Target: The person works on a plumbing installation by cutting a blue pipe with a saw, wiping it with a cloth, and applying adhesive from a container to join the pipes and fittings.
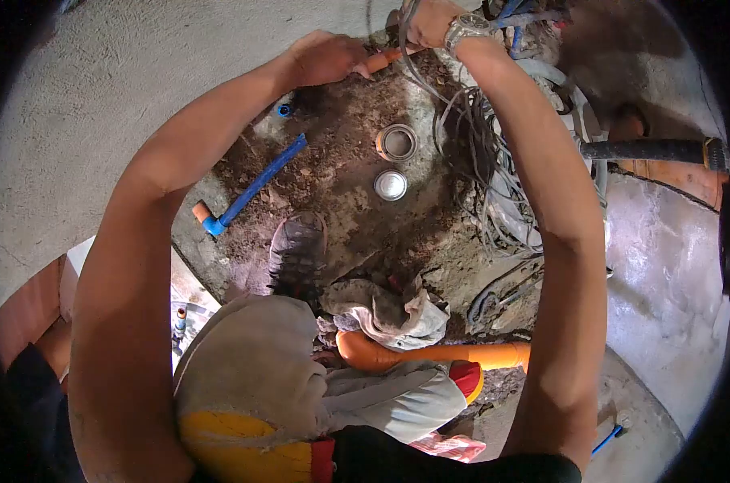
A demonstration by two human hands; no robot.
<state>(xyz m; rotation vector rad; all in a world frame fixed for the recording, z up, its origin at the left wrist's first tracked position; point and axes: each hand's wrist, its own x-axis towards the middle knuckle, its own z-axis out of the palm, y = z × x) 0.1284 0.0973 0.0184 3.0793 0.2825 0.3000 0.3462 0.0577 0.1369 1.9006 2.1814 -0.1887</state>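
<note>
At the top of the view, near the wall, my left hand is closed around one end of a short orange pipe. The pipe's other end meets the curled fingers of my right hand, which wears a metal watch and is partly cut off by the frame's top edge. A grey cable passes in front of the right fingers. Below the hands, an open round tin stands on the dirt, with a silvery round lid just under it. A blue pipe with an elbow lies to the left.
Tangled grey cables lie to the right, beside a black hose. A blue-rimmed pipe opening shows at left. My shoe, a dirty cloth and a thick orange pipe are nearer. A rough wall rises on the left.
</note>
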